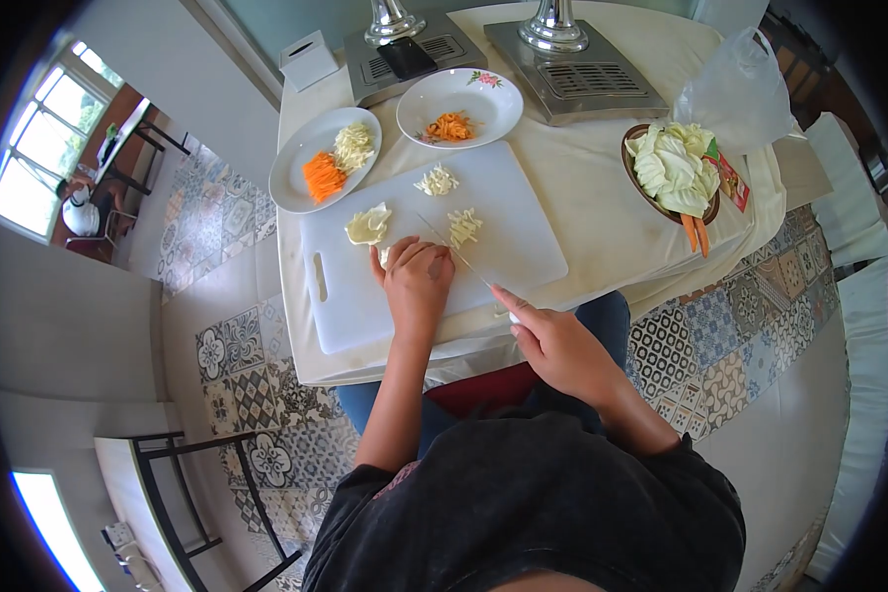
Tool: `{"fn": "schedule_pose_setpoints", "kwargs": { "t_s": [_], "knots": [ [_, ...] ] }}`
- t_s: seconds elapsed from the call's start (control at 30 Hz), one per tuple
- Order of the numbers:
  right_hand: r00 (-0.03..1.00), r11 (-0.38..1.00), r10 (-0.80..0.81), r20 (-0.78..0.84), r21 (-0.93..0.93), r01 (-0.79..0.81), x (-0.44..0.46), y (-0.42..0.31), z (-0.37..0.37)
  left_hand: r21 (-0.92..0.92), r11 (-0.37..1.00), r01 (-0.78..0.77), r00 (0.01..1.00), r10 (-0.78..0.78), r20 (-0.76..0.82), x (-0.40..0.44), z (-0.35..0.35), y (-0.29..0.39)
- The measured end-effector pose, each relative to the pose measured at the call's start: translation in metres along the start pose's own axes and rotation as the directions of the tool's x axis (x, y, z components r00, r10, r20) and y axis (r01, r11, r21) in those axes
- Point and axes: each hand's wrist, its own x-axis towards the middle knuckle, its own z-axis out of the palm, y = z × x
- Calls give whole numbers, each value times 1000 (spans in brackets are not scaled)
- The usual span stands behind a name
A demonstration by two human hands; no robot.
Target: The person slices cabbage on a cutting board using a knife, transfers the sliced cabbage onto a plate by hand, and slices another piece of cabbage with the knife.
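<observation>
My right hand (562, 350) is closed round the handle of a knife (470, 264), index finger stretched along its top. The thin blade slants away to the left over a white cutting board (523, 252). Beside the blade my left hand (419, 281) presses down with bent fingers on a pale piece of cabbage (385, 255), mostly hidden beneath them. Just beyond those fingers lies a curled cabbage leaf (368, 226). Cut cabbage strips (464, 228) rest right of the blade, and a small pile of chopped cabbage (436, 180) sits farther back.
An oval plate (291, 187) holds shredded carrot and cabbage. A flowered plate (419, 94) holds more carrot. At the right, a brown bowl (629, 178) carries cabbage leaves and carrots, near a plastic bag (740, 94). Metal stands (602, 74), a phone (407, 59) and a tissue box (309, 64) stand behind.
</observation>
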Motion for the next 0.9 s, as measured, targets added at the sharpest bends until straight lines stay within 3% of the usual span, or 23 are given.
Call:
{"fn": "schedule_pose_setpoints", "kwargs": {
  "t_s": [0.53, 0.9],
  "knots": [
    [992, 995, 97, 82, -33, -95, -2, -11, -11, 2, 1000, 17, 1000, -17, 13, -2, 2, -1],
    [997, 993, 75, 26, -94, -72, 18, 0, 13, 2, 1000, 18, 1000, -18, 10, -3, -4, 5]
  ]
}}
